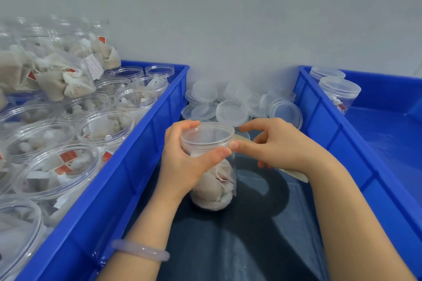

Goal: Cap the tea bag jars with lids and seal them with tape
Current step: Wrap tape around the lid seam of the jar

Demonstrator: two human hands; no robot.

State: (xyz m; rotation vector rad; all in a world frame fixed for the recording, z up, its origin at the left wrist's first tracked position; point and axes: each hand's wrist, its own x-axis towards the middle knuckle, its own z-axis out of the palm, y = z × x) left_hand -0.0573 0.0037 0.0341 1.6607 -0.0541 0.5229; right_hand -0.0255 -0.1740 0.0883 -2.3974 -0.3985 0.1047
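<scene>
Now upright on the dark worktop [251, 246], between two blue crates [146, 143], a clear tea bag jar [214, 180] wears its lid [206, 134]. The left hand [182, 162] clasps jar and lid rim. The right hand [278, 146] sets its thumb against the rim, its grip unclear. Loose lids [231, 113] lie heaped just behind.

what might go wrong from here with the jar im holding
1. The lid sits on the jar while the left hand grips high, at the rim, and the right hand only meets the lid's edge; uneven pressure might leave it crooked.
2. The jar's base is unsupported by either hand; a sideways push could tip it.
3. Loose lids lie just behind; a slip might scatter them.
</scene>
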